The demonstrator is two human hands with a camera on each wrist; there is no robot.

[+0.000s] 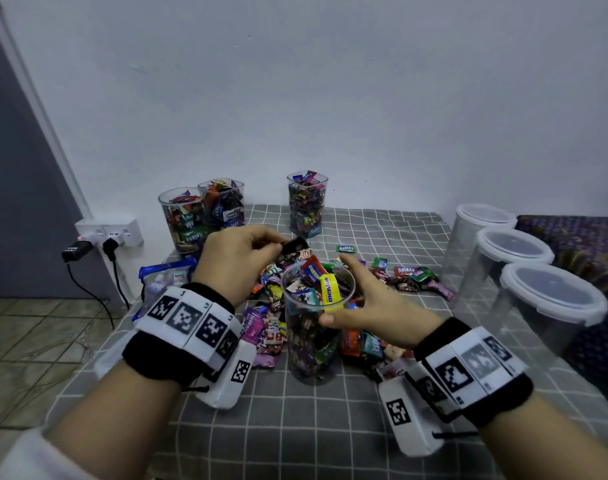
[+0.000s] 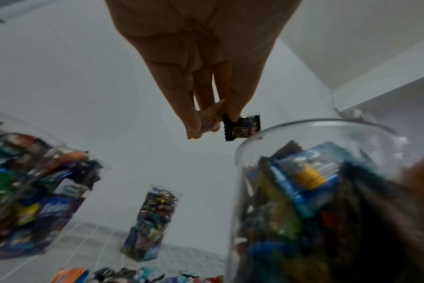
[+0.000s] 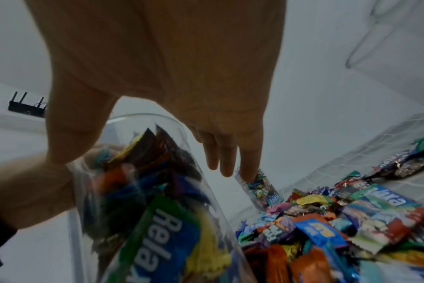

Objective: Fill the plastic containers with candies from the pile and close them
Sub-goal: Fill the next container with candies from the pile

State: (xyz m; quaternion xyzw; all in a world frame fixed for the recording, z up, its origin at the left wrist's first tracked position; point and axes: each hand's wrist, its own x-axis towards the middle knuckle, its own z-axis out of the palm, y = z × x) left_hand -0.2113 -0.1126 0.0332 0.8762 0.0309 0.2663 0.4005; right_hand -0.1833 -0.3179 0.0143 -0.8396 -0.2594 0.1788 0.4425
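A tall clear container (image 1: 313, 327) stands mid-table, packed with wrapped candies to its rim, a yellow one on top. My right hand (image 1: 364, 299) grips it, thumb on the near wall and fingers round the far side; the right wrist view shows the same hand (image 3: 162, 86) spanning the container (image 3: 145, 191). My left hand (image 1: 278, 245) hovers just left of and behind the rim, pinching a black-wrapped candy (image 1: 294, 244). In the left wrist view the fingertips (image 2: 194, 122) hold that black candy (image 2: 242, 127) and a pale-wrapped one (image 2: 209, 118) beside the container rim (image 2: 303, 122). The candy pile (image 1: 399, 275) surrounds the container.
Three open containers full of candy stand at the back (image 1: 183, 220), (image 1: 224, 202), (image 1: 307, 202). Three empty lidded containers line the right side (image 1: 482, 237), (image 1: 513, 268), (image 1: 552, 306). A blue bag (image 1: 164, 275) lies at the table's left edge, near a wall socket (image 1: 108, 233).
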